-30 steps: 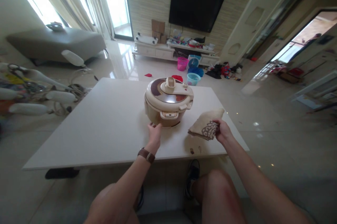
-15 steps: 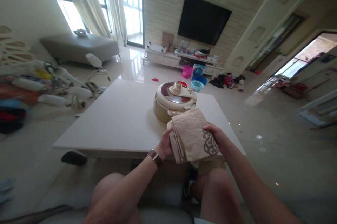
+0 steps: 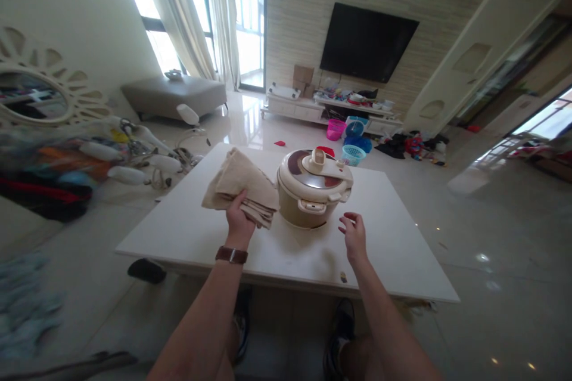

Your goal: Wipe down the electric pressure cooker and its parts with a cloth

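Note:
A folded beige towel [image 3: 248, 181] is gripped by my left hand [image 3: 240, 223], thumb on top, and held over the left part of the white table [image 3: 179, 232]. To its right stands a cream and brown electric pressure cooker [image 3: 313, 187], upright with its lid on. My right hand [image 3: 355, 235] hovers just right of the cooker's front, fingers loosely curled and apart, with nothing in it. The underside of the towel and part of the left fingers are hidden.
A small dark object [image 3: 343, 277] lies at the table's front edge. Beyond the table are a light-blue basket [image 3: 353, 155] and a pink bucket [image 3: 335, 129] on the floor. A chandelier [image 3: 156, 160] with white shades sits to the left.
The towel went from both hands in front of the cooker to my left hand alone, left of the cooker. My right hand let go of it. The view shifted too.

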Available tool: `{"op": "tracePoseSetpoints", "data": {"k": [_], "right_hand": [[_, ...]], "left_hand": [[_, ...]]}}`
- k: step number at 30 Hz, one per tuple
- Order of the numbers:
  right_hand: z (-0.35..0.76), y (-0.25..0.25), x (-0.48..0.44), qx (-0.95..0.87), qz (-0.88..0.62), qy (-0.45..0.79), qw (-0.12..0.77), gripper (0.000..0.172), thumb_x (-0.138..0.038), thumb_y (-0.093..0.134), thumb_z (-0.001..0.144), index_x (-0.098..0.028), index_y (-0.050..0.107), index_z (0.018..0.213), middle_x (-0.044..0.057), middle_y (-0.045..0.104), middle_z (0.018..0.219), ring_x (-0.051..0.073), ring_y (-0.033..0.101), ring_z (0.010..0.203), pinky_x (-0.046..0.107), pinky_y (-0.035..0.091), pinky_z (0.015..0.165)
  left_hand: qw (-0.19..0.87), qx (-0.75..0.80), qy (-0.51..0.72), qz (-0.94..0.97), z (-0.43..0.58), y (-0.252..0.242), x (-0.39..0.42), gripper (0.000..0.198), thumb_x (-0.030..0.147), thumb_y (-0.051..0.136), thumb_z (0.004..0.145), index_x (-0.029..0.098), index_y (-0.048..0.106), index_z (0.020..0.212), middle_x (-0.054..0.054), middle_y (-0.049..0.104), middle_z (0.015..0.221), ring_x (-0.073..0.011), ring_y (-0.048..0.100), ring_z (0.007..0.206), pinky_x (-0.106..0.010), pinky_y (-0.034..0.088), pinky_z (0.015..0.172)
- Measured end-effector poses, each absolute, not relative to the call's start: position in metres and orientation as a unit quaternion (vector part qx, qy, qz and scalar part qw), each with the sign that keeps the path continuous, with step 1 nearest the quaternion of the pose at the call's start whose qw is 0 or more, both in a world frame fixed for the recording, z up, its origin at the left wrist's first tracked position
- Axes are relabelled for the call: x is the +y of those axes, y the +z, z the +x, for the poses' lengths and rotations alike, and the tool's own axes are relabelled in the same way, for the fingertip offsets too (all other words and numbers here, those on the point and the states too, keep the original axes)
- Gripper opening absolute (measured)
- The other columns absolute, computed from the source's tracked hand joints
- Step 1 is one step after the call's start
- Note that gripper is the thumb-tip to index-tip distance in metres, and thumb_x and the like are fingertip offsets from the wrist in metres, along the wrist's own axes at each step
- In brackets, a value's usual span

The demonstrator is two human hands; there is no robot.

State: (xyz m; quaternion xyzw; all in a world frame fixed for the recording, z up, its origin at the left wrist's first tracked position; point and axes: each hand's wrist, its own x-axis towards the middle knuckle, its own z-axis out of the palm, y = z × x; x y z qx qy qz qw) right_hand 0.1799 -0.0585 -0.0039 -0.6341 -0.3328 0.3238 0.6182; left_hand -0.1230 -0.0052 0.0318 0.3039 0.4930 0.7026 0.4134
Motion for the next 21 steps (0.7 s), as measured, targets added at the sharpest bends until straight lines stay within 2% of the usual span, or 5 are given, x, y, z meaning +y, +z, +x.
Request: {"op": "tracePoseSetpoints", "data": {"k": [3,6,12,16,21], "right_hand": [[0.178,-0.027,-0.047,-0.365,-0.632,0.305,0.612,0.035,-0.043,0.076,0.072,-0.025,0.064,0.099,0.004,0.067,0.112,0.020,0.065,0.097,0.032,0.058,0.078],[0.181,-0.038,-0.037,-0.366,-0.636,0.316,0.602,0.034,-0.043,0.075,0.074,-0.026,0.063,0.101,0.004,0.068,0.115,0.022,0.066,0.098,0.033,0.057,0.078],[0.183,-0.039,-0.019,-0.345,-0.642,0.334,0.598,0.032,-0.042,0.072,0.074,-0.027,0.062,0.101,0.004,0.068,0.117,0.022,0.066,0.102,0.033,0.056,0.079],[0.189,-0.037,-0.016,-0.339,-0.638,0.345,0.599,0.033,-0.043,0.071,0.074,-0.027,0.062,0.101,0.005,0.067,0.115,0.023,0.066,0.103,0.034,0.056,0.081],[0.194,-0.034,-0.018,-0.330,-0.635,0.353,0.603,0.032,-0.043,0.071,0.073,-0.027,0.062,0.100,0.004,0.067,0.113,0.023,0.065,0.102,0.034,0.056,0.082]], "left_hand": [[0.324,0.524,0.737,0.277,-0.106,0.033,0.016,0.036,0.034,0.066,0.090,0.016,0.073,0.121,-0.011,0.080,0.115,-0.0296,0.073,0.124,-0.050,0.061,0.109],[0.258,0.508,0.683,0.457,-0.080,0.039,0.027,0.034,0.034,0.072,0.087,0.019,0.078,0.117,-0.011,0.079,0.125,-0.0314,0.069,0.131,-0.052,0.058,0.113],[0.153,0.460,0.514,0.708,-0.033,0.050,0.030,0.070,0.016,0.085,0.071,0.030,0.073,0.139,-0.007,0.066,0.152,-0.0392,0.042,0.158,-0.066,0.017,0.135],[0.137,0.489,0.545,0.667,-0.027,0.045,0.044,0.058,0.019,0.077,0.081,0.027,0.074,0.139,-0.007,0.064,0.155,-0.0364,0.041,0.159,-0.059,0.022,0.136],[0.121,0.508,0.613,0.593,-0.037,0.033,0.060,0.045,0.025,0.065,0.094,0.023,0.073,0.139,-0.009,0.067,0.151,-0.0294,0.053,0.151,-0.050,0.029,0.134]]}}
